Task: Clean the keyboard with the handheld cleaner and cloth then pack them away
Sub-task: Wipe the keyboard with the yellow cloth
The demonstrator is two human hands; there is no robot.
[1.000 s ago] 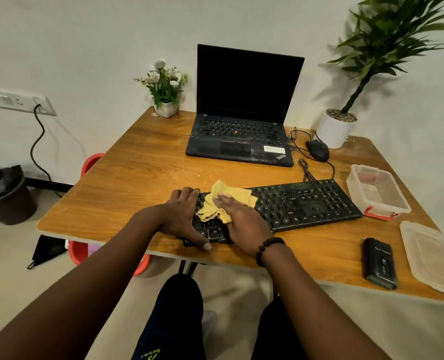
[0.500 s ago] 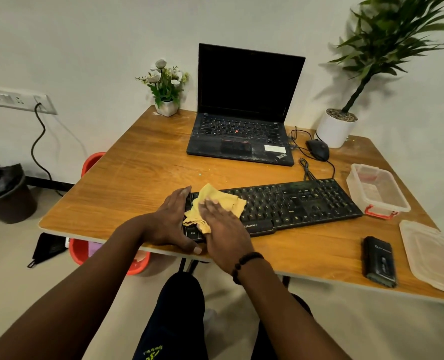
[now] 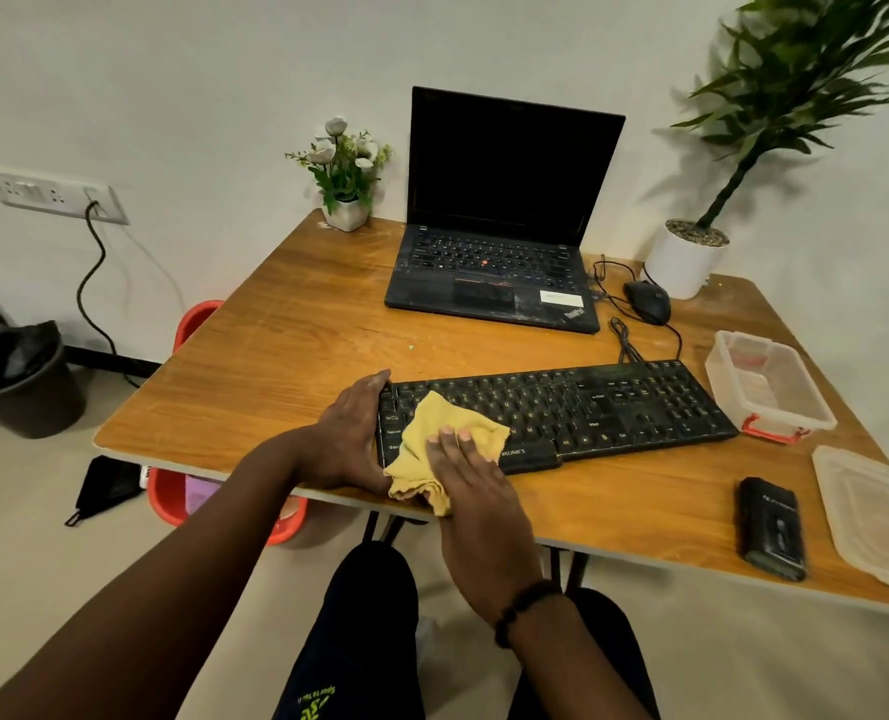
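A black keyboard point(image 3: 577, 407) lies across the front of the wooden table point(image 3: 286, 356). My left hand point(image 3: 351, 433) grips its left end. My right hand point(image 3: 471, 485) presses a yellow cloth point(image 3: 434, 433) flat on the keyboard's left front corner, and part of the cloth hangs over the table edge. The black handheld cleaner point(image 3: 772, 527) lies alone at the table's front right. A clear plastic box point(image 3: 764, 387) with red clips stands to the right of the keyboard, with its lid point(image 3: 879, 511) beside the cleaner.
An open black laptop point(image 3: 499, 220) stands behind the keyboard, with a wired mouse point(image 3: 647, 301) to its right. A small flower pot point(image 3: 346, 174) and a tall potted plant point(image 3: 691, 252) stand at the back. A red tub point(image 3: 172, 496) and a dark bin point(image 3: 21, 376) are on the floor.
My right hand has slid the cloth leftward and toward me along the keyboard, down to its front left corner. My left hand stays on the keyboard's left end.
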